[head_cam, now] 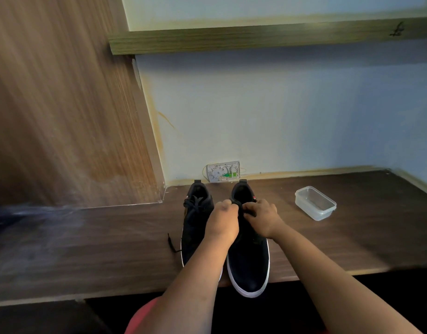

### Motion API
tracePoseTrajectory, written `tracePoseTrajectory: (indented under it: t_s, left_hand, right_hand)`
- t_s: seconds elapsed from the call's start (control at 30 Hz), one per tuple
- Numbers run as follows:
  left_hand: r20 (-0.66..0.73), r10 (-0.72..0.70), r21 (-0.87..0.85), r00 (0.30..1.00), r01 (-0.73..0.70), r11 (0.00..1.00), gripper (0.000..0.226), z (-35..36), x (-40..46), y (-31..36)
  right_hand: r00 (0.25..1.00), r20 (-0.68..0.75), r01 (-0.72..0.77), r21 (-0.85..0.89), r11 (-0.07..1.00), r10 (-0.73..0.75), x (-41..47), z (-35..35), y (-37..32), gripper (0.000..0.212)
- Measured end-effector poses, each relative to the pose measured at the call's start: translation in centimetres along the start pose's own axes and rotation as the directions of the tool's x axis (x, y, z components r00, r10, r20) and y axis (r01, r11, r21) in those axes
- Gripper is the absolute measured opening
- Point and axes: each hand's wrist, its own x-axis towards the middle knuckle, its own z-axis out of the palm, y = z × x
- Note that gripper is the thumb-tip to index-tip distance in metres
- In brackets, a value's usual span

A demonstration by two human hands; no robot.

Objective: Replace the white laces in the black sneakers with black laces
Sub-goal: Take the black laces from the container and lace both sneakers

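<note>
Two black sneakers with white soles stand side by side on the wooden desk, toes toward me. The left sneaker (195, 220) carries black laces, and one loose lace end (171, 242) trails onto the desk at its left. Over the top of the right sneaker (249, 259), my left hand (222, 221) and my right hand (262, 216) are both curled, pinching a black lace (241, 205) near the upper eyelets. My hands hide most of that shoe's lacing. No white lace is visible.
A clear plastic container (315, 203) sits open on the desk to the right of the shoes. A small white wall box (223, 171) is behind them. A wooden panel (63, 104) rises at the left, and a shelf (256, 37) runs overhead.
</note>
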Motion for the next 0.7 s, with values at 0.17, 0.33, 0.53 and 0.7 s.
tracePoseTrajectory:
  t_s: [0.17,0.33,0.53,0.7]
  left_hand:
    - [0.012,0.015,0.175,1.000,-0.017,0.984,0.024,-0.3,0.0,0.6]
    - [-0.067,-0.091,0.009,0.994,0.092,0.996,0.022,-0.4,0.3,0.4]
    - [-0.048,-0.225,-0.240,0.973,0.208,0.948,0.030,0.3,0.6,0.2]
    - [-0.032,-0.184,-0.259,0.982,0.170,0.951,0.047,-0.1,1.0,-1.0]
  right_hand:
    - [1.000,-0.011,0.000,-0.068,0.998,-0.001,-0.7,-0.1,-0.4,0.030]
    - [0.996,-0.084,0.016,-0.022,1.000,-0.018,-1.1,0.7,-0.8,0.025]
    - [0.944,-0.299,0.083,-0.199,0.977,-0.141,-2.2,0.8,-1.0,0.023]
    - [0.893,-0.344,0.276,-0.091,0.957,-0.291,-1.5,-0.3,-0.2,0.015]
